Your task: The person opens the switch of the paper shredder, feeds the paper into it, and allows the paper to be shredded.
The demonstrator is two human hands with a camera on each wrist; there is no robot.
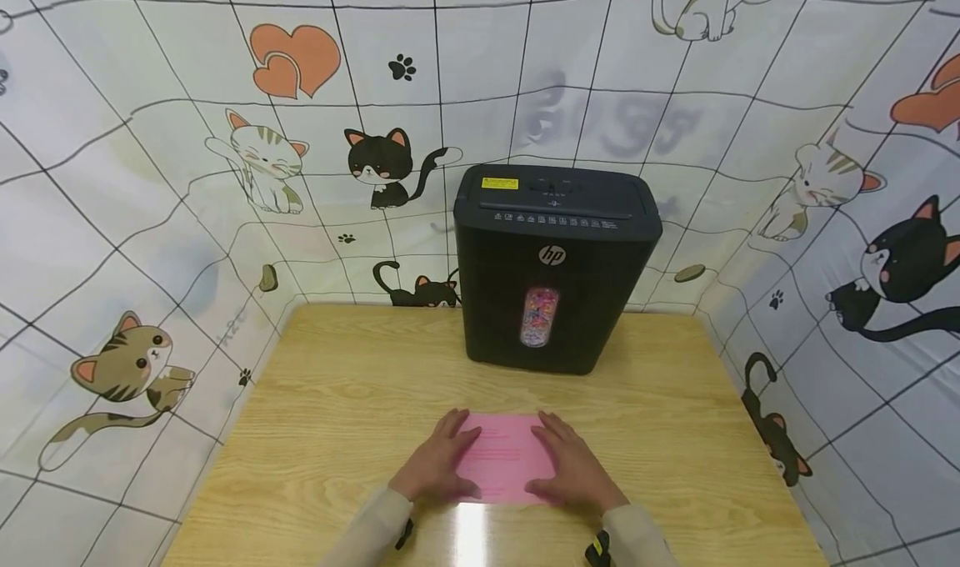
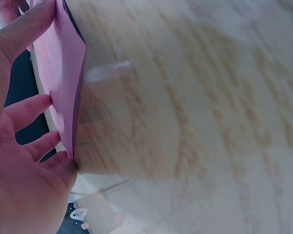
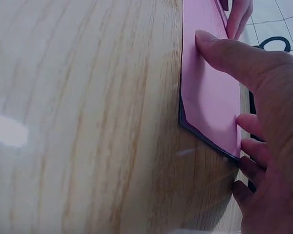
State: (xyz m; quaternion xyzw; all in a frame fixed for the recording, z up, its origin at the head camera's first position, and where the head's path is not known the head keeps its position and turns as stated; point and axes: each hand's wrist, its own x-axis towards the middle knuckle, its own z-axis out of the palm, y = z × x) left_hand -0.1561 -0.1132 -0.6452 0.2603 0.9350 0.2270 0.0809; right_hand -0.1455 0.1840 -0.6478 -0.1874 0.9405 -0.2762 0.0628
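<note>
A pink sheet of paper (image 1: 504, 459) with faint printed lines lies on the wooden table between both hands. At its left side, my left hand (image 1: 441, 460) rests with fingers spread, fingertips near the far corner and thumb toward the near edge. My right hand (image 1: 576, 465) mirrors this at the right side. In the right wrist view, the thumb lies on top of the pink paper (image 3: 210, 92) while the other fingertips touch its edge. From the left wrist, a slightly raised edge shows on the paper (image 2: 66, 73), with the left fingertips against its far side.
Behind the paper stands a black HP paper shredder (image 1: 502, 300) with a feed slot on top and a small window showing colored shreds. Cat-patterned cloth walls (image 1: 360, 58) enclose the wooden table (image 1: 337, 400) at the back and both sides.
</note>
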